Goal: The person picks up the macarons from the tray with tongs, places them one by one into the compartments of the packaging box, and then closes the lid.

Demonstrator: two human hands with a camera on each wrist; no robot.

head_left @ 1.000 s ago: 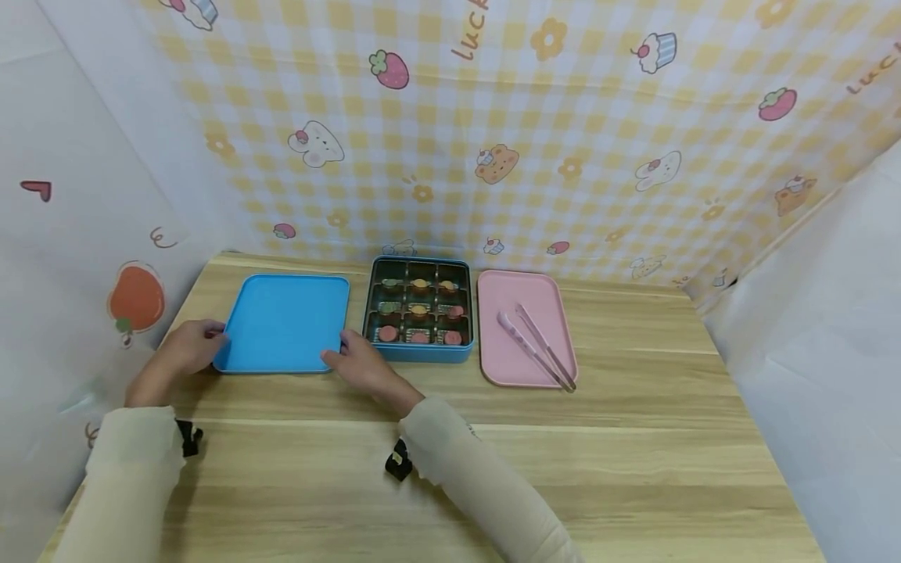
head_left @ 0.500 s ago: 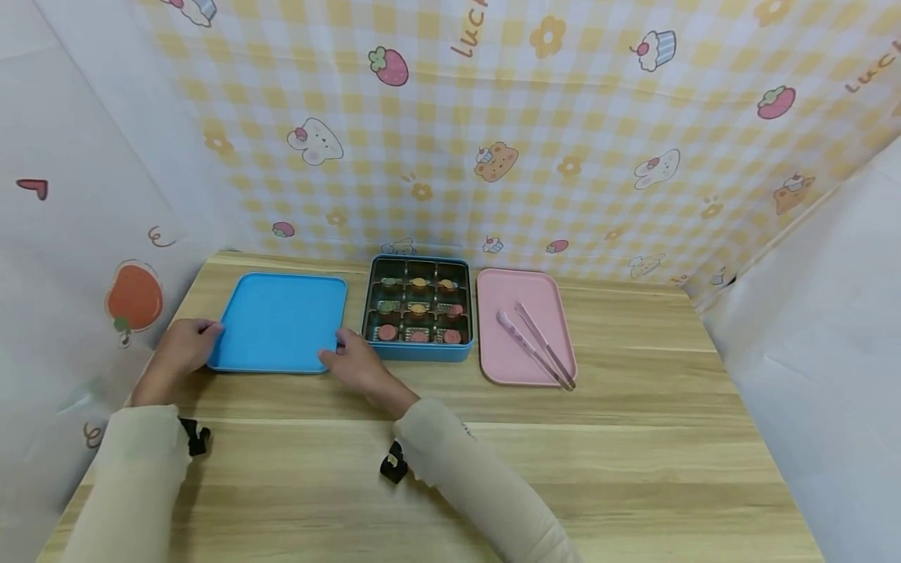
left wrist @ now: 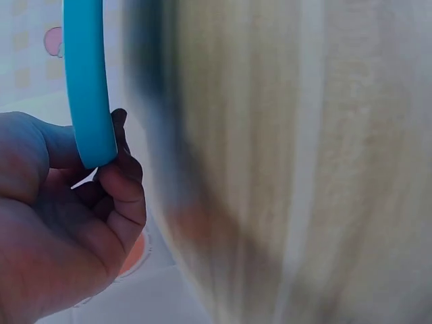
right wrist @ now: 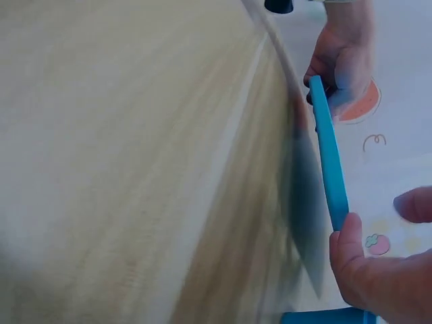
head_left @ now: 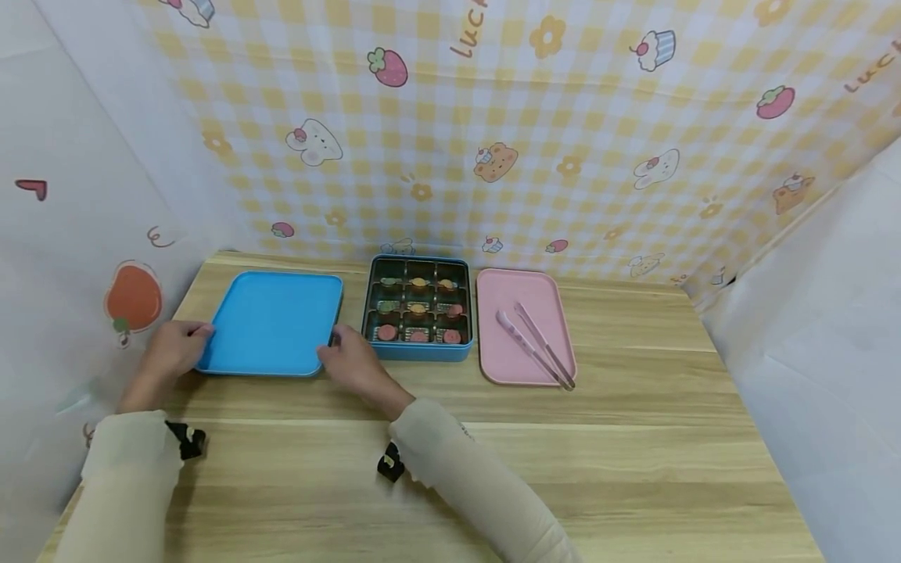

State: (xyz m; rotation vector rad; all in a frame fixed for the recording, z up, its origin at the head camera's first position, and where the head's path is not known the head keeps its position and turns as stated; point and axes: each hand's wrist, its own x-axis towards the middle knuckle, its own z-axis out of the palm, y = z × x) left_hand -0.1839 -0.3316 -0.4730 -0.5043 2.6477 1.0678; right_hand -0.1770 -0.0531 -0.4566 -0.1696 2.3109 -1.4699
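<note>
In the head view a flat, square blue tray [head_left: 273,322] with a low rim lies between my two hands at the left of the table. My left hand [head_left: 169,352] grips its near left edge. The left wrist view shows the thumb and curled fingers [left wrist: 125,196] pinching the tray's corner. My right hand [head_left: 355,366] holds the near right corner, its thumb at the rim. Seen edge-on in the right wrist view, the tray [right wrist: 329,155] stands off from the tabletop, with a blurred dark shadow beside it.
A blue box [head_left: 422,353] with a brown divided insert stands right of the tray, holding small green, yellow and red pieces. Further right, metal tongs [head_left: 536,344] lie across a pink tray [head_left: 493,367]. A white sheet [head_left: 84,234] borders the table's left side; a checked cloth [head_left: 450,156] hangs behind.
The blue tray has slid leftward a little, both hands moving with it, and the gap between it and the box has widened. The box, pink tray and tongs have stayed put.
</note>
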